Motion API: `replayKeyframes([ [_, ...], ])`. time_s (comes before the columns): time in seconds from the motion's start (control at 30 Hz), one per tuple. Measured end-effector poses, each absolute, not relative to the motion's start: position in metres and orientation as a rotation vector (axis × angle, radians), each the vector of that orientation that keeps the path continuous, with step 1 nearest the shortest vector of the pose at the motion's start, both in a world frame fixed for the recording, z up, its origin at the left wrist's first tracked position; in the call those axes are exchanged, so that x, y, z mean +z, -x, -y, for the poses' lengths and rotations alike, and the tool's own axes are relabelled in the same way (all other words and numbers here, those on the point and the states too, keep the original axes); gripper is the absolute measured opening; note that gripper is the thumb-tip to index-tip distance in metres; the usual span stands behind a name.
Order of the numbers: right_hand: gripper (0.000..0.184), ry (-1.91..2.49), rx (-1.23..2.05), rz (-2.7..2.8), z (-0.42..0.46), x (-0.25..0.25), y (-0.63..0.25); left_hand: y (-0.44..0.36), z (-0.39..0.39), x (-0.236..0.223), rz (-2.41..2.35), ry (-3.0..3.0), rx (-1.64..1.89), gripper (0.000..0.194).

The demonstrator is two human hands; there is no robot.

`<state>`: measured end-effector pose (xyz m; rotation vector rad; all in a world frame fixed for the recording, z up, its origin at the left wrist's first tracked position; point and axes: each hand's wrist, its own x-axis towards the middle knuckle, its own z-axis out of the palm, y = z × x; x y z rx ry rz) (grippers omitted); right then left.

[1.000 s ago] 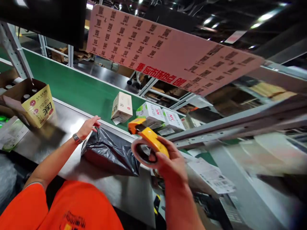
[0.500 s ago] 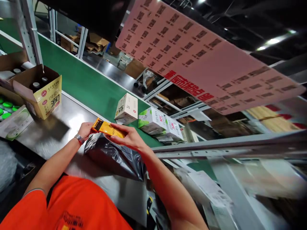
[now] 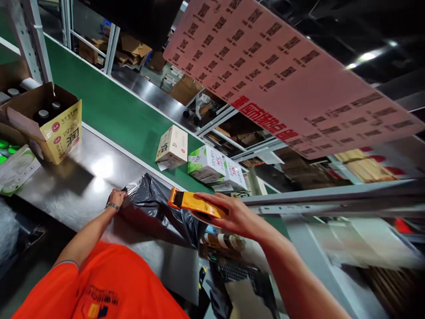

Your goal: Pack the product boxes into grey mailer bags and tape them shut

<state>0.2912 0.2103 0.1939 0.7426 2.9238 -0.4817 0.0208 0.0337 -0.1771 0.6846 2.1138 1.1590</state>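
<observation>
On the steel table [image 3: 83,186] right by the green conveyor belt [image 3: 109,110], a person in an orange shirt [image 3: 109,288] has a black plastic bag [image 3: 156,208] lying flat, wrapped round something boxy. The left hand [image 3: 116,197] is pressed against the bag's left end, fingers curled onto the plastic, and there's a watch [image 3: 112,205] on that wrist. The right hand [image 3: 232,215] is wrapped around a yellow and orange tape dispenser [image 3: 192,203], holding it just over the right part of the bag with its orange tip pointing left. Can't tell if the dispenser is actually touching the plastic.

On the belt behind the bag there are 3 small cartons: a beige carton [image 3: 171,146] and 2 green and white cartons [image 3: 215,166] just beside it. Way off to the left on the table sits an open yellow box [image 3: 61,130] with dark bottles [image 3: 43,114] standing inside. A big pink sheet [image 3: 282,75] covered in printed codes hangs overhead.
</observation>
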Motion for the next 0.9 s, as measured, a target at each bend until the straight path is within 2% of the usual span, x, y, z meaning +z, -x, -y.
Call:
replayKeyframes([
  [0.07, 0.064, -0.749, -0.369, -2.971, -0.212, 0.185, -0.302, -0.018, -0.031, -0.181, -2.156, -0.682, 1.136, 0.024],
  [0.2, 0.061, -0.779, -0.157, -3.041, -0.214, 0.170, -0.311, 0.015, -0.017, -0.168, -2.239, -0.688, 1.170, 0.034],
  [0.3, 0.053, -0.759, -0.019, -3.080, -0.213, 0.166, -0.311, 0.013, -0.008, -0.123, -2.303, -0.802, 1.471, 0.039],
  [0.4, 0.050, -0.738, 0.114, -3.102, -0.212, 0.166, -0.306, -0.044, -0.008, -0.055, -2.070, -1.365, 1.807, 0.036],
  [0.43, 0.051, -0.728, 0.172, -3.098, -0.213, 0.166, -0.304, -0.074, -0.012, -0.033, -1.858, -1.662, 1.738, 0.037],
  [0.5, 0.052, -0.714, 0.291, -3.082, -0.213, 0.165, -0.302, -0.144, -0.028, 0.001, -1.340, -2.223, 1.339, 0.040],
  [0.57, 0.051, -0.715, 0.372, -3.074, -0.212, 0.162, -0.303, -0.210, -0.056, 0.015, -0.900, -2.588, 0.972, 0.045],
  [0.6, 0.050, -0.721, 0.392, -3.078, -0.211, 0.159, -0.306, -0.235, -0.072, 0.015, -0.830, -2.676, 0.858, 0.049],
  [0.7, 0.051, -0.766, 0.393, -3.119, -0.211, 0.146, -0.331, -0.263, -0.112, -0.010, -1.099, -2.658, 0.616, 0.068],
  [0.8, 0.055, -0.898, 0.366, -3.191, -0.219, 0.122, -0.388, -0.236, -0.114, -0.041, -1.442, -2.504, 0.465, 0.084],
  [0.9, 0.057, -1.092, 0.299, -3.235, -0.226, 0.078, -0.466, -0.202, -0.090, -0.054, -1.563, -2.494, 0.397, 0.088],
])
